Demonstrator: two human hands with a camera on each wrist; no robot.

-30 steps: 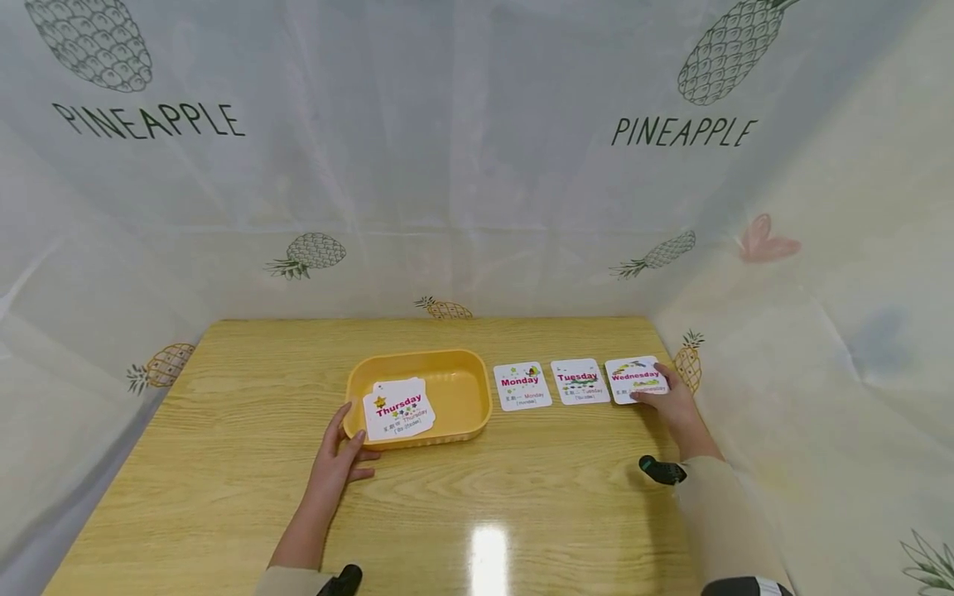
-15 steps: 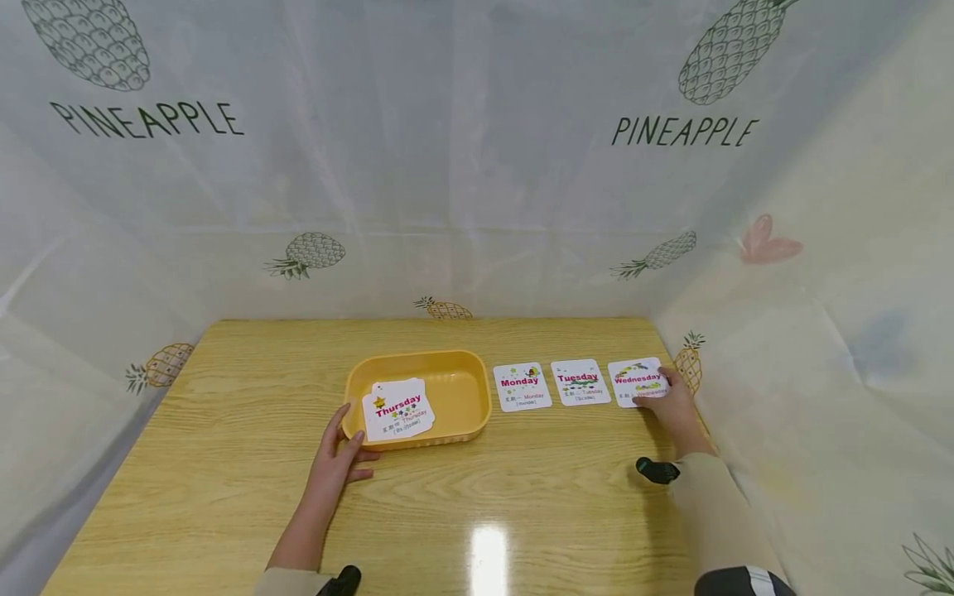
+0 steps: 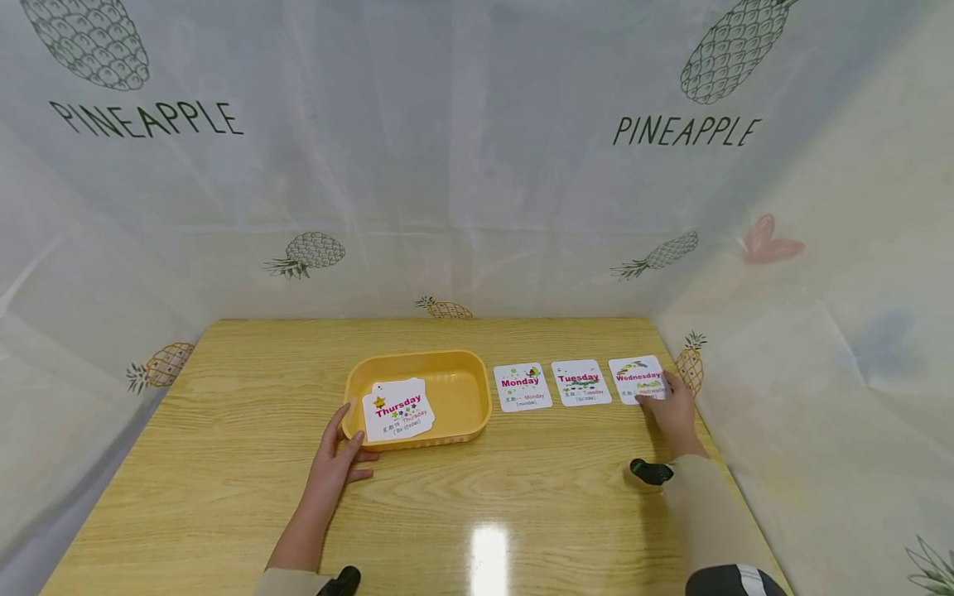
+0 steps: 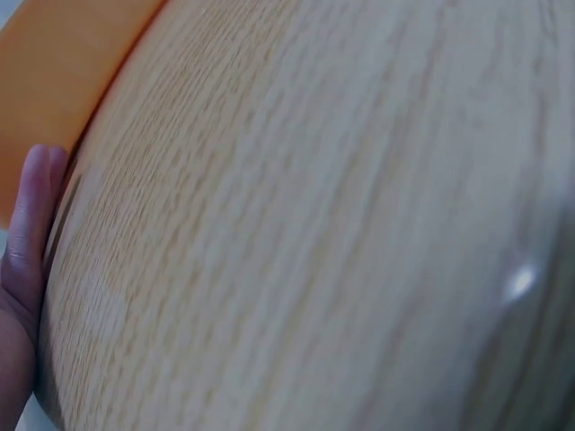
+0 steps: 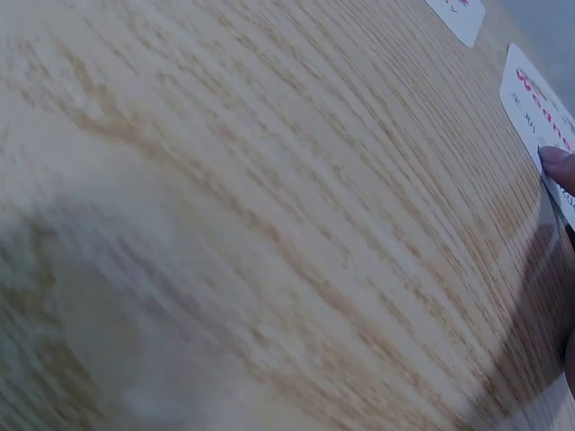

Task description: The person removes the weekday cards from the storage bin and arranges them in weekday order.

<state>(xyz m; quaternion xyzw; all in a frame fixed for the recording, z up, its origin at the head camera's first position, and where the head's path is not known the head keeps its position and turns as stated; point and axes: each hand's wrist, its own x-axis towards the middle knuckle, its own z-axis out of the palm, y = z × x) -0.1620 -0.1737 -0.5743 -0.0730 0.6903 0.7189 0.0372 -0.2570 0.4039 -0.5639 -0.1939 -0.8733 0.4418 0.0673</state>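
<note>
In the head view my left hand [image 3: 339, 455] holds the near left corner of a yellow plastic tray [image 3: 465, 426]. Inside the tray lies a small stack of white cards, topped by the Thursday card [image 3: 397, 410]. The left wrist view shows fingers [image 4: 31, 206] lying along the tray's outer wall [image 4: 67, 72]. My right hand [image 3: 674, 418] pinches the right side of the Wednesday card [image 3: 633, 374], its thumb on the printed face. To the left, in one row, lie the Tuesday card [image 3: 580, 382] and the Monday card [image 3: 522, 387].
The wooden table [image 3: 447, 513] extends in front of the tray and cards. A pale fabric sheet [image 3: 477, 207] with pineapple prints encloses the back and sides. The right forearm's sleeve [image 3: 704, 517] lies close to the right-hand sheet.
The Wednesday card has shifted slightly right, widening its gap from the Tuesday card, and my right hand has moved with it. My left hand and the tray stay put.
</note>
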